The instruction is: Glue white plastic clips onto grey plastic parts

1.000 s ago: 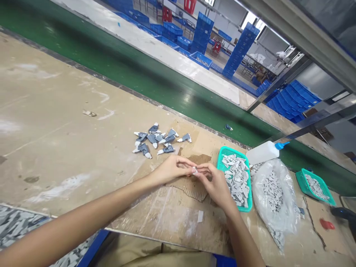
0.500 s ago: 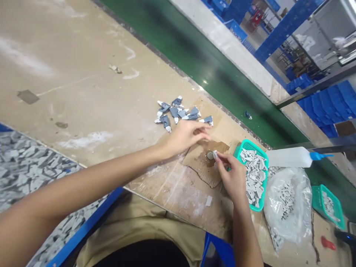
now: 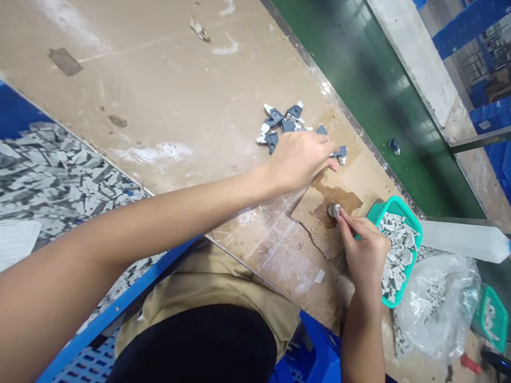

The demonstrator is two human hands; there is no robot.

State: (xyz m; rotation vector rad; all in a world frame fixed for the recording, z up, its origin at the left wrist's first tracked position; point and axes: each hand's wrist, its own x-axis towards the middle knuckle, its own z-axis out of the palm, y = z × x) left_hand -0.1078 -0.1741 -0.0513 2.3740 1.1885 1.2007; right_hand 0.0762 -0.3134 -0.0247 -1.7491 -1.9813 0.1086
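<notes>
Tan board, scuffed and smeared with white, faces the bench (image 3: pixel 151 101), whose far edge runs beside a green strip (image 3: pixel 347 69). Beyond the near edge, left of the person's lap, lies a blue-rimmed bin (image 3: pixel 131 299) full of loose grey pieces (image 3: pixel 75 181). A clear plastic bag (image 3: pixel 443 314) sits on the right-hand part of the bench, with a teal basket (image 3: pixel 418 234) of pale pieces beside it and a white bottle (image 3: pixel 463 239) near the far edge. Left of the basket, a torn piece of cardboard (image 3: pixel 309 213) carries a dark wet stain. The left hand (image 3: pixel 301 159) hangs over a cluster of grey-and-white parts (image 3: pixel 273 118) towards the far edge — its fingers half curled, the tips right by the outermost part (image 3: pixel 340 153); whether they grip anything I cannot tell. The right hand (image 3: pixel 367 247) pinches narrowly, thumb and forefinger on a small pale piece (image 3: pixel 337 209) at a little round disc (image 3: pixel 330 211) on the cardboard; touching it or just above, I cannot say. I would judge the step as handling that piece at the disc while the left hand attends to the cluster — so the next move seems to call for a light, steady pinch on the right and careful left fingertips among the crowded parts.
</notes>
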